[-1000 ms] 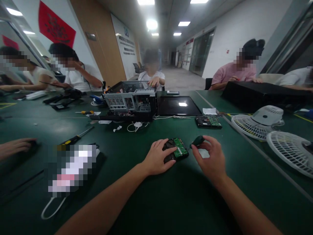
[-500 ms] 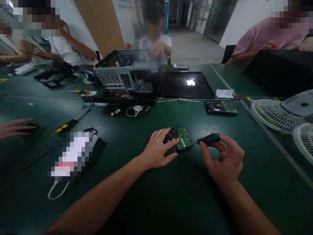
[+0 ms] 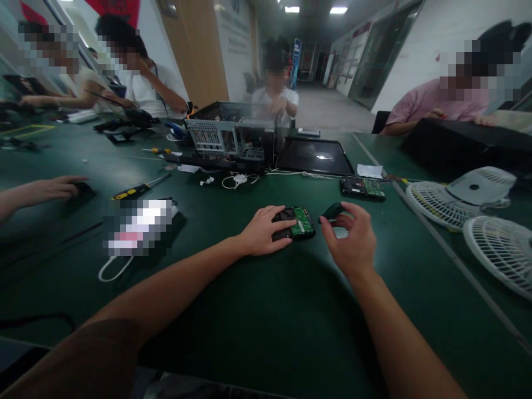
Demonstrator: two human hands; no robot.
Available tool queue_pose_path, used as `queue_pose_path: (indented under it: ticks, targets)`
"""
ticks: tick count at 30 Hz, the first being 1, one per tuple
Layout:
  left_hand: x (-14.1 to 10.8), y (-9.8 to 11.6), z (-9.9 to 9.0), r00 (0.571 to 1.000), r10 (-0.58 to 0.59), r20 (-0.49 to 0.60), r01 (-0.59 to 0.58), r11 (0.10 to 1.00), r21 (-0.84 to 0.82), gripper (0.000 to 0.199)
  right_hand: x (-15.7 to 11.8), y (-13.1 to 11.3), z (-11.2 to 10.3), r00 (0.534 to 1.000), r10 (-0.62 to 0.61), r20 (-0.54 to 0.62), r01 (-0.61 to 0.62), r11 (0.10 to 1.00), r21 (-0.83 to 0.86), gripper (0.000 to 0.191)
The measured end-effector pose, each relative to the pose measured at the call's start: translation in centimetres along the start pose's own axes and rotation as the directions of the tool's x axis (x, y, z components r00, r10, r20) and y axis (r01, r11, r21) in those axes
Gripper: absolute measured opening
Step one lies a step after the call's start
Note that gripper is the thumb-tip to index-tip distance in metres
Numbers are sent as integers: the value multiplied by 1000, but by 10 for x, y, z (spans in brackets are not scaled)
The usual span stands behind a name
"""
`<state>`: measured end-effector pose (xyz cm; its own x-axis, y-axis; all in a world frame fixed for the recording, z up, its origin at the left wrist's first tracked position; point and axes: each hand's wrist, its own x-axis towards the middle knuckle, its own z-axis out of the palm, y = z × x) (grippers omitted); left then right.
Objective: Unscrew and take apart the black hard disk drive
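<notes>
Hard drive [image 3: 304, 219] flat on the bench [image 3: 257, 310], near twelve o'clock. Left hand [image 3: 264, 230] unshifted, grip spanning the drive: fingers over the top, thumb along its six o'clock side. Right hand [image 3: 353, 238] has its grip pinched round a dark screwdriver [image 3: 331, 211]; handle, flatter half a second ago, now tilts up toward two o'clock. Tip at the drive's three o'clock edge, contact unclear. Probably a re-angling, work there seemingly unfinished; head view lifted too.
</notes>
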<state>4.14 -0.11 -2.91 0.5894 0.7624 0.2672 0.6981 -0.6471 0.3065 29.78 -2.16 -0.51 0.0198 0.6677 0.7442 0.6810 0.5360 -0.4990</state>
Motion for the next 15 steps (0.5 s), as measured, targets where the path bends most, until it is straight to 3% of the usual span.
queue_pose_path:
  ticks: [15]
  targets:
    - [-8,-7,6,993,64,-94,-63,998,18,56,5,2,-6,999,-35,36,31,994,109,49]
